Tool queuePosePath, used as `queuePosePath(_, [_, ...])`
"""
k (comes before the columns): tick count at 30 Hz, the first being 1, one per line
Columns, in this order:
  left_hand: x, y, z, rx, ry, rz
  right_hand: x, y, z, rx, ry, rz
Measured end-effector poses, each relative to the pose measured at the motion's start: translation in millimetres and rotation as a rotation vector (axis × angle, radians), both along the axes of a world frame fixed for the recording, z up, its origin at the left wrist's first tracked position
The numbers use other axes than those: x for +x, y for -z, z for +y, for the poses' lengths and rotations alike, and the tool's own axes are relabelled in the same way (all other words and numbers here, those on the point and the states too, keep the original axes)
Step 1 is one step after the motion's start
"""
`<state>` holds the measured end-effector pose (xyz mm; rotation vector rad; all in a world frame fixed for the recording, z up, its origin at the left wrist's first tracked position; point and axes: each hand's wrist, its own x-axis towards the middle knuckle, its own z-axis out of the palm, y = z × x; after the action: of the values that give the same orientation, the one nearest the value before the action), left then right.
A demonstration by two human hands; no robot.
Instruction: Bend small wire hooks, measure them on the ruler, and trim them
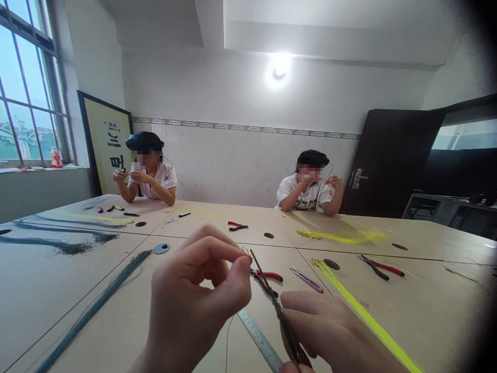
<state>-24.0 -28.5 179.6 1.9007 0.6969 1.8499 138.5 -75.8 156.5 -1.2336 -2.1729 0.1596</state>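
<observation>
My left hand [198, 290] is closed, thumb and index finger pinching a thin cord. A small loop of it [245, 251] stands above the fingertips, and a thin strand [227, 342] hangs below the hand. My right hand [326, 326] is wrapped round slim dark metal scissors [277, 305], tips pointing up and left. Those tips are close beside the pinched loop; whether they touch it I cannot tell. Behind the scissors lie red-and-black pliers [274, 276], partly hidden. A steel ruler [258, 339] lies below, between my hands.
Purple-handled snips [306, 280] and a yellow cord bundle [361, 311] lie to the right, with more pliers [380, 267] beyond. Blue-grey cords [101, 300] lie at left. Across the table [217, 223] sit two people [151, 176] working with their hands. Cable holes [268, 235] pierce the tabletop.
</observation>
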Motion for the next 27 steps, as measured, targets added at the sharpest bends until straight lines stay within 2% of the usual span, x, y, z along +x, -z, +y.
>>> queuePosePath(3, [1.1, 0.5, -0.6, -0.001, 0.018, -0.025, 1.3, 3.4, 1.4, -0.05, -0.045, 0.089])
queuePosePath(7, [1.2, 1.8, -1.2, -0.008, 0.025, -0.05, 1.2, 2.3, -1.4, -0.097, 0.032, 0.133])
queuePosePath(12, [0.2, 0.6, -1.6, -0.003, 0.036, -0.033, -2.7, -2.1, 3.7, -0.162, -0.054, 0.07])
queuePosePath(20, [-0.7, -0.9, -1.8, 0.011, 0.033, -0.03, -4.7, -11.9, 4.7, -0.234, -0.022, -0.023])
queuePosePath(27, [0.7, -1.0, -1.4, 0.004, 0.044, -0.031, -3.3, -9.8, 5.4, -0.237, -0.009, -0.048])
